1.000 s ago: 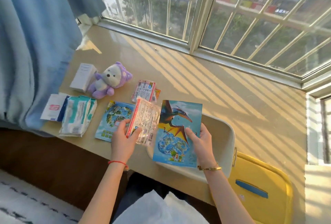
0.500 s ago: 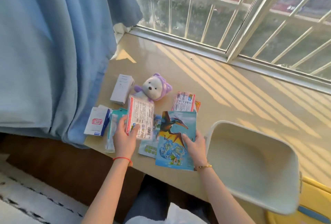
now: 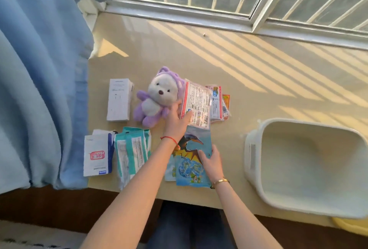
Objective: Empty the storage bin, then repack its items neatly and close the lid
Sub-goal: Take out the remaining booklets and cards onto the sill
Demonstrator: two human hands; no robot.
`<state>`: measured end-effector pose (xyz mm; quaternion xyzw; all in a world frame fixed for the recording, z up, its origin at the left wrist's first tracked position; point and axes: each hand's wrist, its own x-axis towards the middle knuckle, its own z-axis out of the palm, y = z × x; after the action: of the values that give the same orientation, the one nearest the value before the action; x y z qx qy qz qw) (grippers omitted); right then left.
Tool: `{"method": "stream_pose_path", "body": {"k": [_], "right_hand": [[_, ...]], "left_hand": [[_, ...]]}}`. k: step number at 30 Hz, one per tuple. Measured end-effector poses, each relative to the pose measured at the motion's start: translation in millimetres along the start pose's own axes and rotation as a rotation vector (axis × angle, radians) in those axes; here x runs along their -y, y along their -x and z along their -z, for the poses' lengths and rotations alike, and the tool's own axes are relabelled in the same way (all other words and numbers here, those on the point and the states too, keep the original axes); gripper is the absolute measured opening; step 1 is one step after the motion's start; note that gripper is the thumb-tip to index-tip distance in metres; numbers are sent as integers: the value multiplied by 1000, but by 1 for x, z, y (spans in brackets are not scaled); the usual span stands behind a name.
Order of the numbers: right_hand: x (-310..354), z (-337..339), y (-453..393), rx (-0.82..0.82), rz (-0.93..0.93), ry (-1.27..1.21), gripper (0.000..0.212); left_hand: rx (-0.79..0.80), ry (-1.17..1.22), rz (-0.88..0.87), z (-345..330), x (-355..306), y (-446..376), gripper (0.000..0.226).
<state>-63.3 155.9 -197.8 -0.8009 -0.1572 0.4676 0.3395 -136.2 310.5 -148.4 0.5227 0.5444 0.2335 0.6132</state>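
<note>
A: Sitting empty and open-topped at the right end of the ledge [image 3: 199, 53], the white bin [image 3: 256, 161], its near corner hanging past the front edge. Showing just beside the bin's near right corner, a sliver of yellow lid [image 3: 350, 227].

B: Lying bare between the bin and the window frame, a wide sunlit stretch. Crowding the ledge well left of the bin, everything else, up to the blue curtain [image 3: 39, 69].

A: Pinching one clear packet [image 3: 197, 103] with the left hand [image 3: 175, 123], thumb on top, fingers under it, over one or more other packets [image 3: 218, 103] – hard to count.

B: Resting on the top dinosaur booklet [image 3: 192, 161], left of the bin, the right hand [image 3: 213, 161], fingers straight. Peeking out beneath, a second booklet.

A: Lying farther left of the bin: one purple plush bear [image 3: 157, 97], one tall white box [image 3: 119, 99], one white-and-blue carton [image 3: 96, 153], some teal wipe packs [image 3: 132, 153] reaching the front edge, number unclear.
</note>
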Motion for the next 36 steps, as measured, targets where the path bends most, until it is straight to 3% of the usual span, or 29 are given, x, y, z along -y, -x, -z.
{"method": "stream_pose_path", "body": {"k": [7,11,17,25,36], "right_hand": [[-20,4,-17,-64,29,136,16],[-28,10,-21,-107,92,282,27],[-28,27,-20,-193,200,432,40],[22,61,9,-214,496,600,35],[74,124,90,-214,806,683,35]], "left_hand": [[138,-41,88,-51,30,-53,41],[160,-152,106,-56,43,-67,40],[145,-459,-22,-43,36,-59,49],[22,-763,-241,17,-3,12,39],[-160,-906,-427,86,-57,162,33]]}}
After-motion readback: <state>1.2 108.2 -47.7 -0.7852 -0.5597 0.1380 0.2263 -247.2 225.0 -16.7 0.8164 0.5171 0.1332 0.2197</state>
